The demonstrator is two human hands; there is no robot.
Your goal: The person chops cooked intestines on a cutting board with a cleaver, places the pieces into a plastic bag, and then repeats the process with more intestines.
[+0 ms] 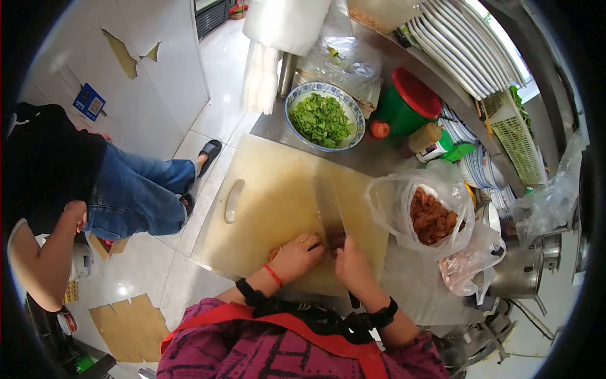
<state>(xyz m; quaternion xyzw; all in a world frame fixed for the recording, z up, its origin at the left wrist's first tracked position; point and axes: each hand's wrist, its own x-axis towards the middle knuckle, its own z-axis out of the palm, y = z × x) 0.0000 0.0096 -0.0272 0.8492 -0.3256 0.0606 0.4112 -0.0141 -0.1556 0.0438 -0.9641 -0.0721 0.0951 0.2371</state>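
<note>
My right hand (pixel 355 266) is closed round the handle of a kitchen knife (pixel 331 205), whose broad blade points away from me over the pale cutting board (pixel 265 164). Beside the blade, my left hand (pixel 295 260) rests on the board with its fingers curled down over reddish-brown meat (pixel 273 254), mostly hidden beneath them. A darker piece of meat (pixel 337 239) lies by the knife, close to my right hand. To the right of the board, a plastic bag holds a heap of reddish-brown meat pieces (pixel 432 216).
A patterned bowl (pixel 291 129) of chopped greens stands behind the board. Farther right are a green bucket (pixel 399 110), a tomato (pixel 379 129), a second bag of meat (pixel 464 265) and a metal pot (pixel 514 271). At left stands another person (pixel 136 186) on the tiled floor.
</note>
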